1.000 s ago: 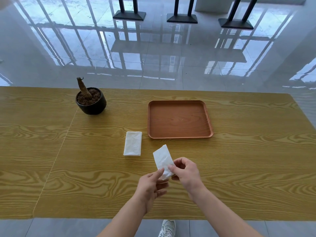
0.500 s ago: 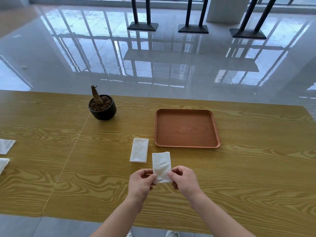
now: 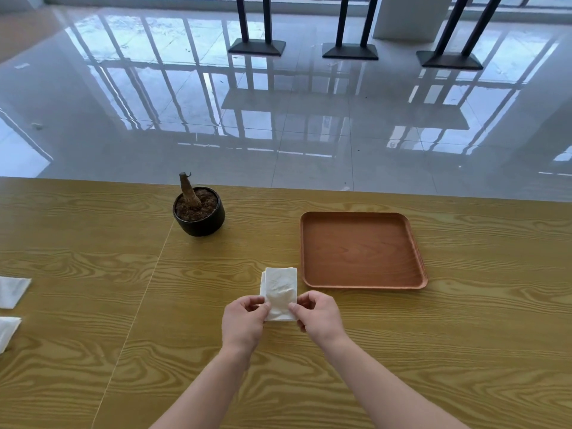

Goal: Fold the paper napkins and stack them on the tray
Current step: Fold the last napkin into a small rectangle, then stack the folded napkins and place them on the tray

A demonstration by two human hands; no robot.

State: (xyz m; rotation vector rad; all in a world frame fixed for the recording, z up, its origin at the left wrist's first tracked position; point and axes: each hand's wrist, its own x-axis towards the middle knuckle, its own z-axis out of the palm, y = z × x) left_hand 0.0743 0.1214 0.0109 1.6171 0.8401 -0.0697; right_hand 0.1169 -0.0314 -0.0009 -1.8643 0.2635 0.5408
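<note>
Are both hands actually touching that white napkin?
Touching. Head view shows the left hand and right hand each pinching the napkin at its lower sides.

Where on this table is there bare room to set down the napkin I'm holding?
The tray is bare inside. Bare table lies right of the tray, and between the plant pot and the two left-edge napkins. It is tightest by the tray's near-left corner, where the left hand and right hand pinch the held napkin.
</note>
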